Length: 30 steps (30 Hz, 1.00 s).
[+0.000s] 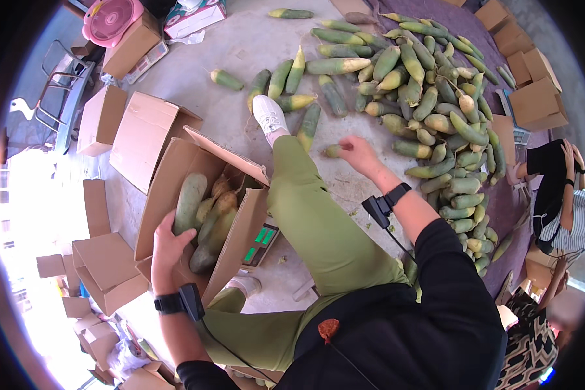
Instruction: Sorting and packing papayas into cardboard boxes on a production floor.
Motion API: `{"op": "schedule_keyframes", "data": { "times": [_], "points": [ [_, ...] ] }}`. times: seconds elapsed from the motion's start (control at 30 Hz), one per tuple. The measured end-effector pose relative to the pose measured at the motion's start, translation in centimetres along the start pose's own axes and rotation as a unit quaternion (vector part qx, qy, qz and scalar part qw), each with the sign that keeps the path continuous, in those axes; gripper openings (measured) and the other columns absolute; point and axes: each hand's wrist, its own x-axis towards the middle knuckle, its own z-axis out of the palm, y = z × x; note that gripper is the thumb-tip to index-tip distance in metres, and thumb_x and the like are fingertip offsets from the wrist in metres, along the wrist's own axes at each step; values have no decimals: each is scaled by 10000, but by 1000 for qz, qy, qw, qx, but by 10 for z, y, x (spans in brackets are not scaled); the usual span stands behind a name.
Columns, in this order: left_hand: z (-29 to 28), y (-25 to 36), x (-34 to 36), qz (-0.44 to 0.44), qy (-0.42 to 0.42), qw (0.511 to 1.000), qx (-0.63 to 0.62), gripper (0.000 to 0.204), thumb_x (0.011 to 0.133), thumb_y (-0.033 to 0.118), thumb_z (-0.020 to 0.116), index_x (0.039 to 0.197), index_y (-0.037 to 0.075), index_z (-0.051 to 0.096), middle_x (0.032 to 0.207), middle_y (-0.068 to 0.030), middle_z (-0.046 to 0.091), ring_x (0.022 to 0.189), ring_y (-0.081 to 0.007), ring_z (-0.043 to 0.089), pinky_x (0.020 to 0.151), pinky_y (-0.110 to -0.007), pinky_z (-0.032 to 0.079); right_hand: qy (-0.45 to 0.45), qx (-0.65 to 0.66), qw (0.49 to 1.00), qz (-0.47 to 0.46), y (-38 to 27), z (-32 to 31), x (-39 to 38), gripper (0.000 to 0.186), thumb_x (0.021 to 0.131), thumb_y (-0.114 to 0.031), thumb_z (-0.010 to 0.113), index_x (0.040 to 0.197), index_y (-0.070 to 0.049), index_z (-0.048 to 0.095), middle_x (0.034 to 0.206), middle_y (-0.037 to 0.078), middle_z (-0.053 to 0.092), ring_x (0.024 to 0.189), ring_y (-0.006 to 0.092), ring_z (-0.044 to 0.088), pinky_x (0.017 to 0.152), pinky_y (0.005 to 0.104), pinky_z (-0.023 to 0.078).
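My left hand [171, 247] is closed around the lower end of a pale green radish [192, 198], which stands tilted inside an open cardboard box [155, 224]. Beside it in the box lie several more green radishes [222, 224] with yellowish ends. Out to the right, over the floor, my right hand [361, 156] has its fingers closed on a small green radish [332, 151]; only a short end of it shows, and the fingers cover the rest. A scale with a lit green display [264, 235] sits at the box's lower right side, partly hidden.
A large heap of green radishes [429, 97] spreads over a purple cloth [510, 153] at the right. Loose radishes [296, 70] lie near my white shoe [268, 114]. Empty cardboard boxes [107, 263] stand at the left. Two people [569, 224] are at the far right.
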Motion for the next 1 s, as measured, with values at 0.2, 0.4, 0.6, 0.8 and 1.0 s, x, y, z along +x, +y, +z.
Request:
{"op": "schedule_keyframes", "data": {
  "times": [0.2, 0.4, 0.6, 0.8, 1.0],
  "points": [
    [-1, -9, 14, 44, 14, 998, -38, 677, 755, 36, 671, 1379, 40, 409, 1367, -170, 470, 1289, -265, 430, 1042, -361, 347, -17, -168, 980, 110, 106, 29, 1, 284, 744, -146, 652, 1017, -69, 646, 1022, 154, 650, 961, 328, 612, 846, 381, 496],
    [0, 7, -25, -7, -9, 999, -34, 594, 800, 8, 612, 1365, 31, 432, 1354, -156, 484, 1263, -238, 451, 971, -335, 411, -9, -319, 940, 122, 104, 35, 20, 370, 723, -150, 706, 1078, -85, 619, 1117, 116, 601, 1093, 303, 532, 896, 393, 472],
    [6, -8, -48, -47, 54, 993, -99, 522, 804, -20, 569, 1319, 28, 496, 1264, -117, 567, 1191, -203, 521, 958, -321, 421, -59, -415, 907, 54, 72, 59, 51, 325, 757, -83, 629, 1076, -115, 579, 1151, 68, 553, 1147, 258, 492, 893, 409, 457],
    [11, -13, -43, -45, 102, 981, -160, 472, 810, -63, 558, 1275, 11, 526, 1239, -94, 574, 1169, -182, 534, 930, -285, 437, -68, -424, 902, -35, 87, 87, 67, 368, 761, -44, 586, 1117, -132, 560, 1141, 60, 539, 1132, 241, 494, 881, 442, 440],
    [17, -9, -37, -33, 73, 982, -169, 416, 806, -45, 584, 1218, 15, 573, 1147, -77, 612, 1113, -170, 560, 912, -290, 439, -107, -462, 880, -3, 88, 98, 59, 374, 762, -52, 600, 1119, -153, 555, 1089, 51, 545, 1106, 243, 507, 893, 481, 420]
  ]
}}
